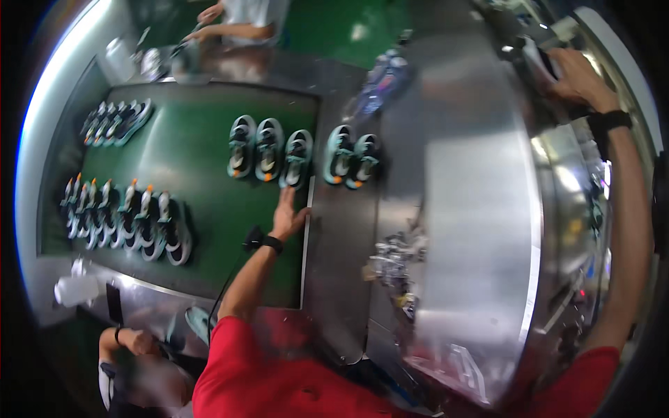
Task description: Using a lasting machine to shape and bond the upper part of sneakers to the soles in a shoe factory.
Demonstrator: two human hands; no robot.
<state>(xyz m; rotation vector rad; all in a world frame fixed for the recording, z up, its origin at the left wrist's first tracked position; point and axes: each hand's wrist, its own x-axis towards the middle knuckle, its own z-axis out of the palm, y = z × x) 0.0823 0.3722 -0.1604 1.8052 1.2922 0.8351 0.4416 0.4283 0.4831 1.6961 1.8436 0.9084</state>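
My left hand is stretched out over the edge of the green belt, its fingers apart and the fingertips at the orange-tabbed end of a teal, white and black sneaker. Whether they touch it I cannot tell. Two more such sneakers stand just left of it. A pair of matching sneakers rests on the steel strip to the right. Far off at the upper right, my right hand is closed around a blurred white and dark thing that looks like a shoe.
Rows of sneakers line the left of the green belt. A steel machine top fills the right side, with crumpled silvery scraps beside it. Another person's hands are at the far side; a second person sits lower left.
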